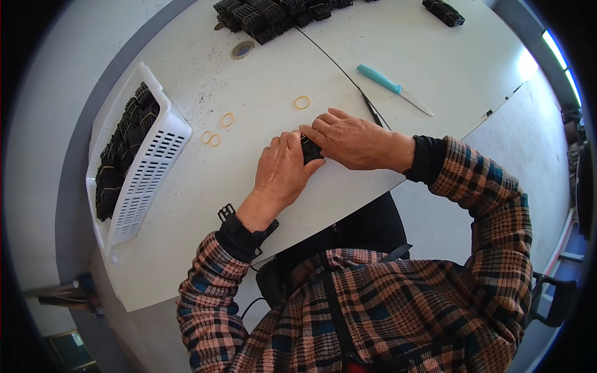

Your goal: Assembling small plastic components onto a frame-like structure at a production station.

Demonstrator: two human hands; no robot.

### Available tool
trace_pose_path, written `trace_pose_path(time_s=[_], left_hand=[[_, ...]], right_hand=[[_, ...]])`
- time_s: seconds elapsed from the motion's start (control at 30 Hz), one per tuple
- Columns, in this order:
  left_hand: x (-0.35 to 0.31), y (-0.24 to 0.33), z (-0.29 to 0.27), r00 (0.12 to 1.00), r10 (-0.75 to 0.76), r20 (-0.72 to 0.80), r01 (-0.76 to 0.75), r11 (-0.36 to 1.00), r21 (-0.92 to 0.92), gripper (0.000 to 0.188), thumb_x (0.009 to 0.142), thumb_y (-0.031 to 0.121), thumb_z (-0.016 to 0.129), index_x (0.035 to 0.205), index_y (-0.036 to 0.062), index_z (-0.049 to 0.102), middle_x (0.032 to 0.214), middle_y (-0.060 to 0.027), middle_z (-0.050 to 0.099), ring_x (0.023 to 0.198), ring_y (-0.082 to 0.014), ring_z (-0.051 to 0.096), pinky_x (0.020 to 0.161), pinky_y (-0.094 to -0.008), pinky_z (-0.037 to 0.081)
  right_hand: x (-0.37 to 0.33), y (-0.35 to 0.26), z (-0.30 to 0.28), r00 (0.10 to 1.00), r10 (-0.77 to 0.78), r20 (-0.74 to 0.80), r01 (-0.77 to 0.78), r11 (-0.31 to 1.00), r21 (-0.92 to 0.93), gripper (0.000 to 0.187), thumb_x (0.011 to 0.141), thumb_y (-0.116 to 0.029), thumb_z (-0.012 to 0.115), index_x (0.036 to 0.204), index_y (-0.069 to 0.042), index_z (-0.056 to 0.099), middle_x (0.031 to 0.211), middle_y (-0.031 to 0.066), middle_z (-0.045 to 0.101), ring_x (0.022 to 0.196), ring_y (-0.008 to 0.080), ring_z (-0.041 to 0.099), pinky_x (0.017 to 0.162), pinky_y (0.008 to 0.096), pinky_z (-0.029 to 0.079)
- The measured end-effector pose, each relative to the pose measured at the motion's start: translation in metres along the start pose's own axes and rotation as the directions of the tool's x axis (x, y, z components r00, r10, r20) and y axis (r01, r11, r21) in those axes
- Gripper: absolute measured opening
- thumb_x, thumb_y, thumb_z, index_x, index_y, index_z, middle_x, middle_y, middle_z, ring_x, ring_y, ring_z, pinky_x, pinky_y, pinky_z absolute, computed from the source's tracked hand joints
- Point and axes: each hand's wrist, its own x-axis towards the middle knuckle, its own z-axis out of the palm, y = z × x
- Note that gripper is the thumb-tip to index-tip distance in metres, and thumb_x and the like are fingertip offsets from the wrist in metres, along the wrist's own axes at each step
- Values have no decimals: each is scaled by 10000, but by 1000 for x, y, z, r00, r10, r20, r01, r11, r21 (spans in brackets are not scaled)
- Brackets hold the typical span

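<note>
1. Black, small, block-shaped bundle [313, 151] is between the person's two hands, over the near part of the table; I see only its middle, because fingers cover its ends.
2. Left hand [280, 168] has its fingers curled and close together, and its thumb presses at the near side of the bundle. I judge that it grips.
3. Right hand [351, 142] comes from the other side, with bent fingers laid over the far end of the bundle; these are closed on it also, but the underside I cannot tell.
4. Just beyond the hands I find one thin, yellow, ring-shaped band [302, 109], lying flat. Three similar yellow rings [215, 146] lie farther to the left, two of them touching.
5. Near the right hand there is a narrow, black, flat strip [371, 110], next to a long, thin, dark line [336, 64] which crosses the white, smooth table [261, 81].
6. Beyond this strip lies a knife with turquoise handle and bare metal blade [378, 78], its tip toward the right.
7. On the left I have a white, slotted, plastic basket [155, 161], which holds many black bundles [127, 133].
8. At the far edge I see a heaped pile of black, ridged bundles [267, 17], a grey, round tape roll [234, 53] near it, and one separate black bundle [443, 12] to the right.
</note>
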Motion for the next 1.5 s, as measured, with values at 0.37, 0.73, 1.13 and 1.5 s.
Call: trace_pose_path(time_s=[0.37, 0.73, 1.13, 1.5], left_hand=[[2, -1, -1, 1000, -17, 8, 17, 1000, -9, 644, 802, 375, 762, 1193, -33, 454, 1072, -173, 563, 972, -331, 576, 826, -426, 488], [-12, -11, -17, 994, 80, 74, -86, 992, 89, 651, 776, 312, 788, 1207, -31, 441, 1125, -194, 530, 1016, -347, 552, 844, -425, 487], [-28, -7, -30, 950, -164, 265, 151, 986, 71, 489, 839, 274, 742, 1065, -7, 412, 1063, -229, 550, 898, -419, 611, 739, -452, 523], [-28, -20, -17, 969, -107, 221, 138, 982, -128, 481, 852, 200, 732, 1097, 5, 367, 1046, -239, 522, 909, -435, 600, 766, -468, 525]], right_hand=[[1, -8, 2, 999, 11, 40, -4, 986, -167, 479, 933, -195, 587, 1308, 56, 425, 1048, 128, 596, 988, 230, 584, 950, 335, 439], [1, -3, 8, 990, -102, -96, 70, 953, -294, 480, 897, -263, 643, 1235, 37, 483, 938, 77, 601, 859, 186, 592, 793, 304, 471], [2, -12, 1, 999, -11, 52, 21, 982, -187, 586, 890, -247, 663, 1316, 70, 415, 1026, 114, 586, 991, 228, 568, 939, 335, 434], [2, -13, 3, 997, 36, 70, -29, 995, -99, 731, 822, -347, 729, 1339, 56, 405, 1116, 130, 563, 1141, 258, 523, 1029, 350, 399]])
